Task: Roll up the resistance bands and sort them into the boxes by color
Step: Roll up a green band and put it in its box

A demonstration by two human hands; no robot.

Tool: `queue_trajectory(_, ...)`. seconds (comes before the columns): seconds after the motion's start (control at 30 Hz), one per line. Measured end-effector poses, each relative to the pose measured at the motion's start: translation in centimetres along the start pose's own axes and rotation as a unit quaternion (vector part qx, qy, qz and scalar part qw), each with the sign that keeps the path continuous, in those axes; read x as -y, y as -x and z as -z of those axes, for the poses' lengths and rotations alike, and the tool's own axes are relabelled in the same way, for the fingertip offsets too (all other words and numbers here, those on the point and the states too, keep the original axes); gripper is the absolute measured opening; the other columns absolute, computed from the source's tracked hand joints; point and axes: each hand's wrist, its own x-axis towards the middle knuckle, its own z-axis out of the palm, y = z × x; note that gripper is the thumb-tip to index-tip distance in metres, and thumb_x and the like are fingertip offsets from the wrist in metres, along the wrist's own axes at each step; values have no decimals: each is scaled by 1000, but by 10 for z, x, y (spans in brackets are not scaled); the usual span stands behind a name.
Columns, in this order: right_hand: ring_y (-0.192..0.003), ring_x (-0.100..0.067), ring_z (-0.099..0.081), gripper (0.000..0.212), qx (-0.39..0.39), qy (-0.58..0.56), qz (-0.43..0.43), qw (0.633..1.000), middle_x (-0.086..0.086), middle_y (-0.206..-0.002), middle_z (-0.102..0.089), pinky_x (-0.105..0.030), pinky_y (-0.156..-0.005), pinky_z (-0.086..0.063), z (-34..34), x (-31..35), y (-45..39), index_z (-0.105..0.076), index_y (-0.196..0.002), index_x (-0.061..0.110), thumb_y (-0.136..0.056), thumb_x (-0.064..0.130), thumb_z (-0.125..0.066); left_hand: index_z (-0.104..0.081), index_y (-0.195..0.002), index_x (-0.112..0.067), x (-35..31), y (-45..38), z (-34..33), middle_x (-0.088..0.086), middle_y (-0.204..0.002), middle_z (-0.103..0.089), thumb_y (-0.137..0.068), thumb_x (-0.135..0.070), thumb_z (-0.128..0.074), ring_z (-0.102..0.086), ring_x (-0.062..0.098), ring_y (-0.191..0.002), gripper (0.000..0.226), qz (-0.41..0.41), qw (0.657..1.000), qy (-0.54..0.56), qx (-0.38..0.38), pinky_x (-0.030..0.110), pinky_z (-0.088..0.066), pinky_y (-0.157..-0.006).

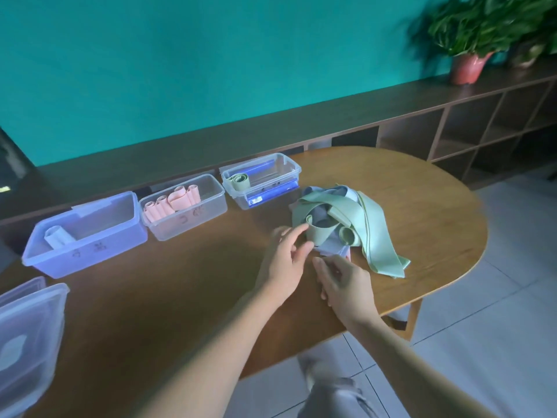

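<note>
We are reaching into the tangled heap of pale green and lavender rubber resistance bands (346,224) on the oval wooden counter (422,206). Our left hand (286,260) has its fingers (297,232) spread and relaxed, the tips touching the curled end of a pale green band (318,232) just ahead of them; they pinch nothing yet. Our right hand (343,282) lies just beside the left, fingers loosely bent at the near edge of the heap, over a lavender strip (333,250). Whether it holds that strip we cannot tell.

To do this step well, we judge we should pick one band only, find its free end, and draw it clear of the heap before rolling, since the bands overlap and would drag their neighbours. Rolling flat on the counter, with one hand steadying, should keep the coil tight.

Far left of the fingers stand three clear plastic boxes: the blue-tinted box (87,236) with a lavender roll, the middle box (184,206) of pink rolls, and the nearest box (262,179), with a green roll, which is where a green band belongs.
</note>
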Motion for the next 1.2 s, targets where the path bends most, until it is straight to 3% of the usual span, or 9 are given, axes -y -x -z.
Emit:
queue_trajectory(0.2,-43,-7,-55,25,10,-16,-13,1000,0,-54,-61,-17,-50,-44,0,5,1,-69,-87,18,-100,37,-59,-71,-126,-27,0,-36,6,2,-133,-45,-98,-22,-65,-51,15,-104,29,-22,993,-109,40,28,-45,-98)
queue_trajectory(0.43,-44,-7,-55,19,37,-60,-46,996,-3,-61,-65,-18,-47,-46,4,15,7,-69,-95,17,-101,33,-59,-73,-88,-22,-13,-41,30,-2,-137,-46,-91,-23,-72,-51,21,-116,4,-1,975,-206,83,34,-47,-89)
queue_trajectory(0.6,-43,-5,-52,19,43,-72,-43,996,1,-59,-62,-16,-47,-43,12,24,11,-69,-100,15,-102,30,-57,-70,-95,-18,-34,-39,45,-7,-121,-52,-96,-23,-66,-52,17,-111,6,0,971,-228,74,33,-46,-93)
queue_trajectory(0.83,-46,-9,-52,16,45,-104,9,994,2,-59,-61,-20,-49,-45,25,66,3,-68,-94,16,-102,27,-59,-69,-93,-25,-71,-41,100,-10,-96,-66,-94,-25,-68,-62,11,-92,2,91,984,-137,71,28,-48,-79)
queue_trajectory(0.97,-51,-9,-58,12,56,-114,42,991,0,-78,-70,-23,-49,-49,26,95,0,-70,-97,20,-99,29,-63,-72,-98,-22,-88,-31,134,-7,-95,-71,-93,-28,-70,-65,8,-90,8,106,989,-91,52,29,-54,-83)
queue_trajectory(1.07,-60,-12,-64,9,64,-110,83,988,2,-84,-72,-28,-54,-56,27,116,5,-70,-99,23,-97,31,-65,-74,-97,-15,-104,-21,156,-5,-86,-72,-93,-21,-70,-67,7,-76,8,120,992,-41,19,22,-53,-71)
queue_trajectory(1.2,-70,-11,-67,11,83,-129,121,981,0,-81,-72,-23,-60,-54,25,146,15,-69,-99,20,-94,29,-71,-70,-93,-12,-122,-10,184,6,-76,-74,-90,-13,-73,-71,16,-60,5,145,988,42,-29,32,-57,-64)
